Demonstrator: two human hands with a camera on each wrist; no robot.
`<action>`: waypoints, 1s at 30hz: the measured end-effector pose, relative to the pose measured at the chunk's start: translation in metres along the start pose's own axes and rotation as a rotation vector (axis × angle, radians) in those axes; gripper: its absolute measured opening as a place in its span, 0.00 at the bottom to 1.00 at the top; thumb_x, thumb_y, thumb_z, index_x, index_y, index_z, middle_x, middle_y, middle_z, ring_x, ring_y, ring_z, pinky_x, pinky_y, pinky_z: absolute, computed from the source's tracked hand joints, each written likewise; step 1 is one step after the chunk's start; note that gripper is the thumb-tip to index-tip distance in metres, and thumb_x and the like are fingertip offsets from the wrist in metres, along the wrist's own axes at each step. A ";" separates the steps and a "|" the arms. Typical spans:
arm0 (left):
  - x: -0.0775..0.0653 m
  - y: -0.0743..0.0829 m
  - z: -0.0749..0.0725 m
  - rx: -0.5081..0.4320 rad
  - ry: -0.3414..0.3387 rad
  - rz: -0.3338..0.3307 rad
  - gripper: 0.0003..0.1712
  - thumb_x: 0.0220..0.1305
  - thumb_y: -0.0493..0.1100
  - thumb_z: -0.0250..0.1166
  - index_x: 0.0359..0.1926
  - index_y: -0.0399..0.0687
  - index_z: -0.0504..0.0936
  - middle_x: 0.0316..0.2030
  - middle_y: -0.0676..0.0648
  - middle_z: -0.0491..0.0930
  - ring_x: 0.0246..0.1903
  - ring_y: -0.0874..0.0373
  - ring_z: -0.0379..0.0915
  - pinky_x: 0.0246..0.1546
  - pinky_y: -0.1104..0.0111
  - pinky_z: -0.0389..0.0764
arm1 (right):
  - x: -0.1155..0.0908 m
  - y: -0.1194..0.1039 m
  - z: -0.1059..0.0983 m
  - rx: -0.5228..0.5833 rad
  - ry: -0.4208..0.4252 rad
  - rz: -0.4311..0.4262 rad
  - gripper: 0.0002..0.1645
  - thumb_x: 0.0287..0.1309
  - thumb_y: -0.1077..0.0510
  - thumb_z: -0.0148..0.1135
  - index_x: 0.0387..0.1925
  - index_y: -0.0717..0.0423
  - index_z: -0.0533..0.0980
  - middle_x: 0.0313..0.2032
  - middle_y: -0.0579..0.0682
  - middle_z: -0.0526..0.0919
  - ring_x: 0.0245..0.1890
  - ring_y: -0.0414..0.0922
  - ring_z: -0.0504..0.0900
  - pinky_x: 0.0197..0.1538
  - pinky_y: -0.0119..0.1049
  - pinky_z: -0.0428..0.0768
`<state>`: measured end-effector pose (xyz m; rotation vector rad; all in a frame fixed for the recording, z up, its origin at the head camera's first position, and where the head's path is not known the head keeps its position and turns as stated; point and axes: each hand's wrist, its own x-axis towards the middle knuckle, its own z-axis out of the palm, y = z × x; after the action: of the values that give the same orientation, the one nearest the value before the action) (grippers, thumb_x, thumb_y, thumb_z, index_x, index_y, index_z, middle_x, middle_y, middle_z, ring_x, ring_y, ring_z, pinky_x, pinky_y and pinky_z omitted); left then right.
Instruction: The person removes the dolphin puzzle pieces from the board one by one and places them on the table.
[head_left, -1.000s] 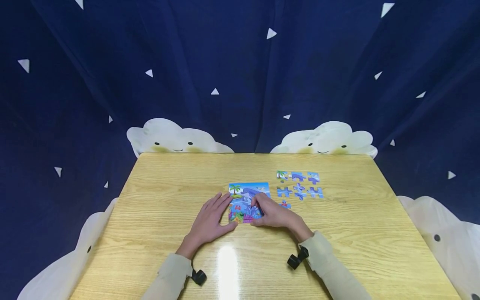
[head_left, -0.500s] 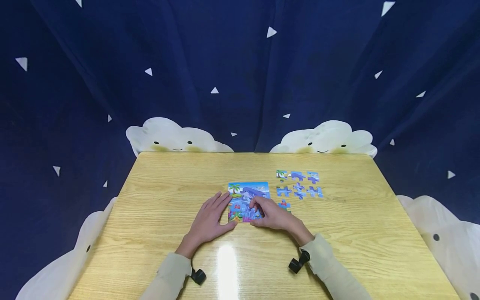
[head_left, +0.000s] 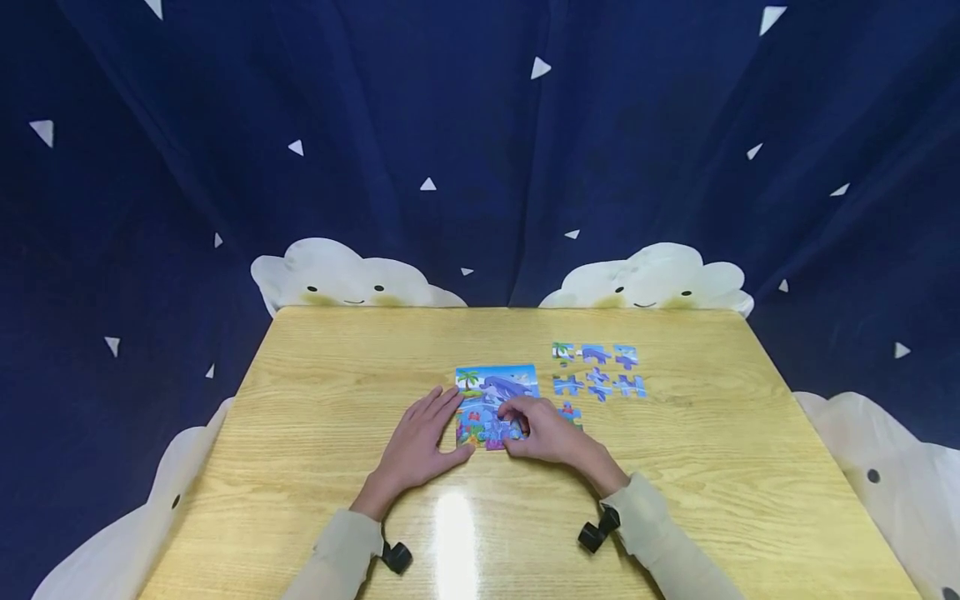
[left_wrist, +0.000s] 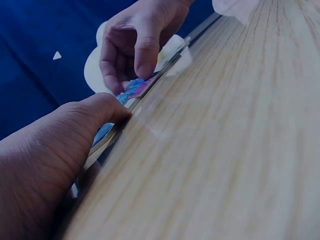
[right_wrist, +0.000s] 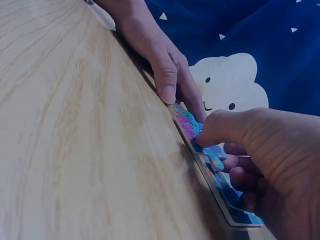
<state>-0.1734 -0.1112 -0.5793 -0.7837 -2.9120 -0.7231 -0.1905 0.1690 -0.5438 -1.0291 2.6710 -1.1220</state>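
Observation:
A small jigsaw board (head_left: 498,372) with a dolphin and palm-tree picture lies on the wooden table. My left hand (head_left: 423,437) rests along its left side, fingers extended, with the thumb at the near left corner. At the board's near edge, my right hand (head_left: 551,429) pinches a pink and blue puzzle piece (head_left: 496,443) between thumb and fingers. From the right wrist view, that puzzle piece (right_wrist: 212,154) lies close over the board, under the right thumb. The right hand covers the board's lower right part.
Several loose puzzle pieces (head_left: 597,385) lie in rows right of the board; one with a red crab (head_left: 570,413) is partly hidden by the right hand. The wooden table (head_left: 337,358) ends at a dark blue curtain (head_left: 480,150) with white clouds.
The pink and blue piece has shifted slightly toward the near edge with the right fingers, and shows more clearly there. The left hand stays in place.

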 end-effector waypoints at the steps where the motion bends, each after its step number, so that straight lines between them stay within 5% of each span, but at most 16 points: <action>1: 0.000 0.000 0.000 0.000 -0.003 -0.002 0.53 0.66 0.77 0.56 0.83 0.58 0.57 0.82 0.55 0.54 0.82 0.51 0.43 0.78 0.49 0.53 | 0.000 0.000 0.000 -0.007 -0.003 0.001 0.18 0.54 0.57 0.75 0.47 0.55 0.83 0.32 0.45 0.81 0.29 0.39 0.76 0.34 0.31 0.77; 10: 0.002 0.001 -0.001 0.002 -0.008 -0.004 0.53 0.66 0.77 0.56 0.83 0.58 0.57 0.82 0.55 0.54 0.82 0.52 0.43 0.78 0.48 0.53 | -0.005 0.001 -0.005 -0.085 -0.068 0.045 0.28 0.54 0.44 0.79 0.53 0.51 0.82 0.47 0.44 0.79 0.41 0.40 0.75 0.47 0.37 0.77; 17: 0.001 0.000 0.000 0.005 -0.005 -0.004 0.53 0.66 0.76 0.57 0.83 0.58 0.57 0.82 0.55 0.54 0.82 0.51 0.43 0.77 0.48 0.54 | -0.008 0.000 -0.004 -0.098 -0.074 0.063 0.21 0.53 0.46 0.79 0.45 0.49 0.82 0.43 0.45 0.75 0.37 0.40 0.71 0.43 0.35 0.75; 30: -0.001 0.000 0.000 0.003 0.021 0.002 0.53 0.65 0.76 0.58 0.83 0.58 0.58 0.81 0.55 0.56 0.81 0.50 0.46 0.76 0.48 0.56 | -0.003 -0.002 -0.003 -0.106 -0.140 0.082 0.25 0.43 0.49 0.79 0.43 0.50 0.78 0.42 0.46 0.72 0.40 0.41 0.70 0.47 0.37 0.75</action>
<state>-0.1724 -0.1112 -0.5795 -0.7735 -2.8923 -0.7218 -0.1877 0.1718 -0.5408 -0.9647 2.6589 -0.8689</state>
